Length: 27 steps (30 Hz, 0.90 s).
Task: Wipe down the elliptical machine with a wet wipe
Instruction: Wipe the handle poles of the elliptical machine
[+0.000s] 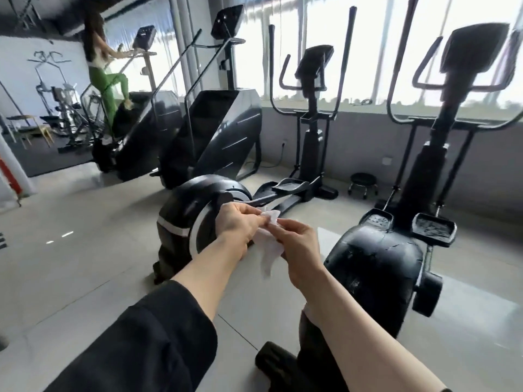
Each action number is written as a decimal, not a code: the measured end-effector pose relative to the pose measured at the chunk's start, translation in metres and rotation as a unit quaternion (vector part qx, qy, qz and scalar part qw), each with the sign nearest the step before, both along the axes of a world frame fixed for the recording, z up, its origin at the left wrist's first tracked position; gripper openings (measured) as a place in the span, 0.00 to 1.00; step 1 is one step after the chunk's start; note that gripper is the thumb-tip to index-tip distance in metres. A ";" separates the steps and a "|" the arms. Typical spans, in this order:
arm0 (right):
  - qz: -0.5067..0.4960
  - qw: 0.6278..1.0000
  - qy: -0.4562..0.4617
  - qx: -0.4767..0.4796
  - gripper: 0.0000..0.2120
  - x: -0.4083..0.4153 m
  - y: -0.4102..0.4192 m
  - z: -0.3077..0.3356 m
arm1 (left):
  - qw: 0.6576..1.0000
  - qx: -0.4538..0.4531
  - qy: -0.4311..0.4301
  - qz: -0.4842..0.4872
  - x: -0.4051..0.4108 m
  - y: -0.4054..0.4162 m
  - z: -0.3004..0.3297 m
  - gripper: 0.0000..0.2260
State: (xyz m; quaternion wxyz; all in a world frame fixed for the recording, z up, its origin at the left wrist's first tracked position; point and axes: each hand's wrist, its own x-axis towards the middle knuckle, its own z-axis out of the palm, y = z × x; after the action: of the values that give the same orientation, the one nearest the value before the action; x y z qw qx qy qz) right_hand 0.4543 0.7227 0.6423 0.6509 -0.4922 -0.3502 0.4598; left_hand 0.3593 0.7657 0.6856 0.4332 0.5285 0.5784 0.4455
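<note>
A white wet wipe [268, 250] hangs crumpled in the air between my two hands, in front of me at mid-frame. My left hand [239, 224] pinches its upper edge with thumb and fingertips. My right hand [297, 250] pinches the same wipe just to the right, fingers curled on it. One black elliptical machine [376, 267] stands right of my hands, its rear housing scuffed and two pedals above it. A second black elliptical [198, 210] with a white-rimmed flywheel cover stands just behind my left hand.
Two black stair-climber machines [220, 131] stand at the back left, a person in green leggings on the far one. A small black wheeled stool [363, 183] sits by the window wall. Grey tiled floor [85, 250] spreads to the left. A dark object [283, 363] lies below my right forearm.
</note>
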 end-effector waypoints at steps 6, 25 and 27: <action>-0.085 0.996 0.013 0.000 0.04 -0.013 0.111 -0.002 | 0.990 -0.032 -0.054 -0.125 -0.022 0.121 0.001 0.07; -0.190 0.978 0.066 0.051 0.13 0.078 0.390 -0.012 | 0.945 -0.026 -0.021 -0.325 0.098 0.432 -0.011 0.05; -0.203 0.975 0.071 0.051 0.13 0.112 0.426 -0.008 | 0.945 -0.021 -0.009 -0.327 0.137 0.471 -0.007 0.06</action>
State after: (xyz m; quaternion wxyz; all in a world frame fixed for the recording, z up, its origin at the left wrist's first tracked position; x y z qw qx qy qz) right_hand 0.5659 1.1491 0.6339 0.7779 -0.4855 -0.2189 0.3336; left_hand 0.4960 1.2369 0.6787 0.5715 0.6754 0.3788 0.2715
